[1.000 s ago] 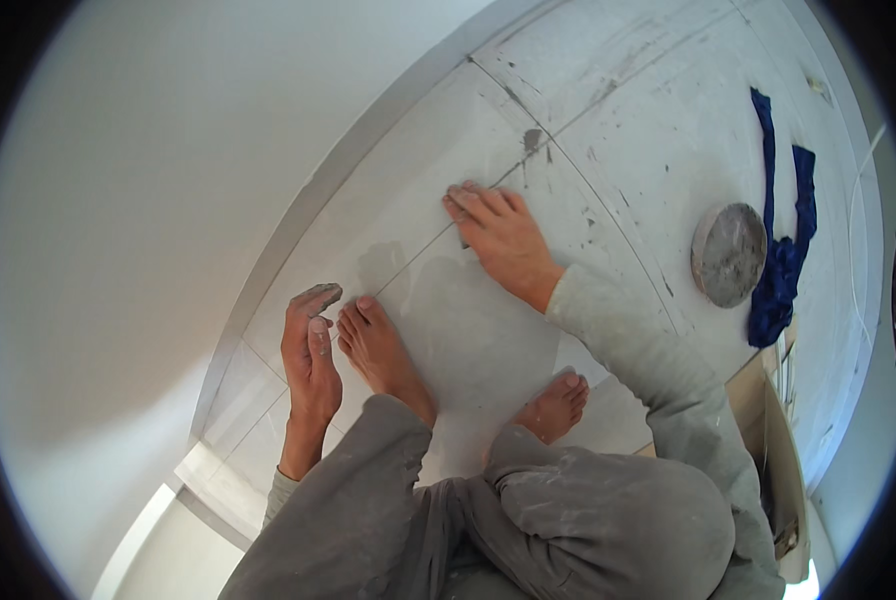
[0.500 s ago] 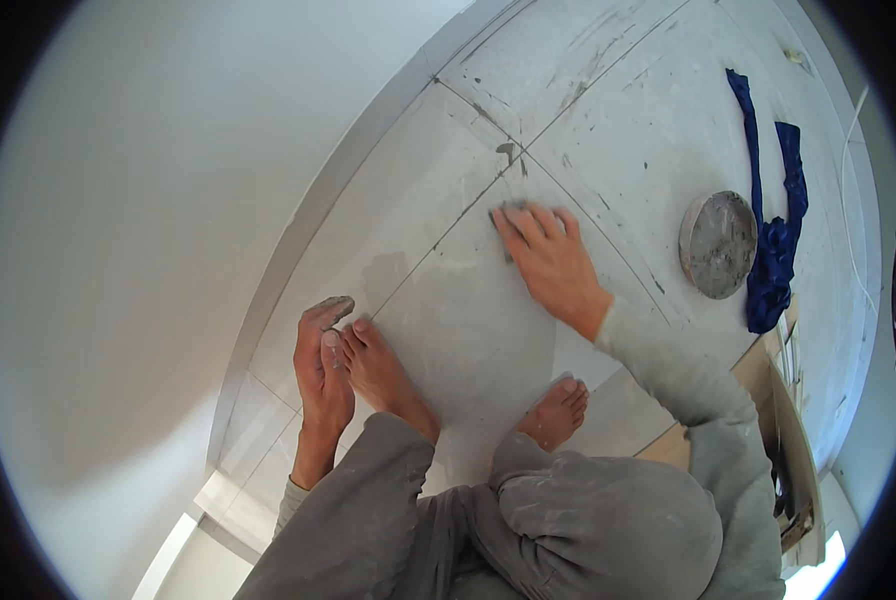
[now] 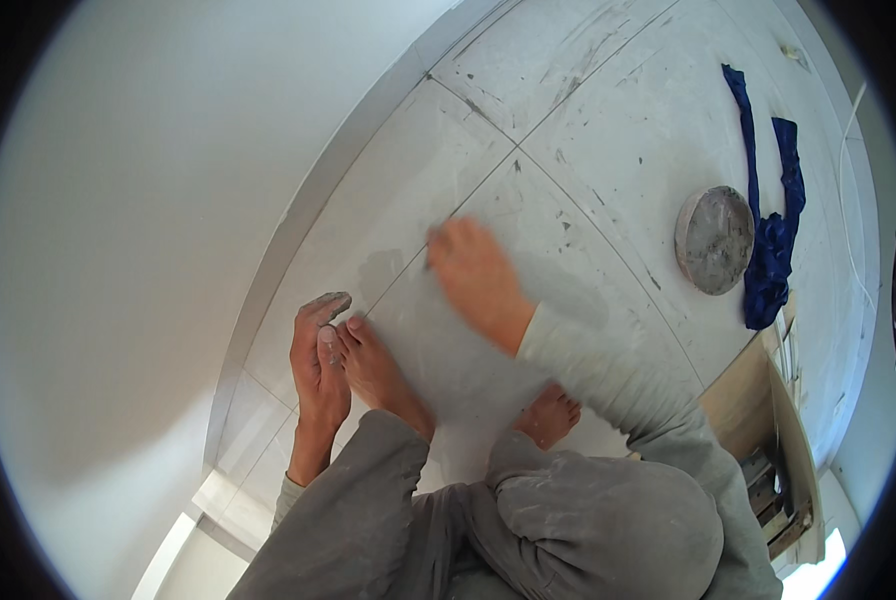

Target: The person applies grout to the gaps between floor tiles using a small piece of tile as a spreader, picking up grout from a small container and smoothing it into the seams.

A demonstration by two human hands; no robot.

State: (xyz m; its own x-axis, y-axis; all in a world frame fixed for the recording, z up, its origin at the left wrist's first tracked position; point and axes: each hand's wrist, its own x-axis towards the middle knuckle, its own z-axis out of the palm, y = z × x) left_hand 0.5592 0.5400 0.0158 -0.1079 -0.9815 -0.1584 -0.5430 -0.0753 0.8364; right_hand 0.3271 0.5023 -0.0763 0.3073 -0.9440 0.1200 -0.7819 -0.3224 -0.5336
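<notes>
A pale tiled floor, streaked with dark grey smears, met a white wall on the left; a round bowl coated in grey stood on the right, just beside a crumpled blue cloth. The right hand was by far the nearer to the floor joint, which ran obliquely from near the left foot up and rightward to a crossing, passing by the fingertips; the fingers bent downward, but motion blur hid how tightly they closed, and a dark edge at their tips could not be identified. The left hand, beside that foot, was half curled, its thumb apart from the fingers; grey paste lay along the fingertips, though whether as a held lump or a coating could not be told.
</notes>
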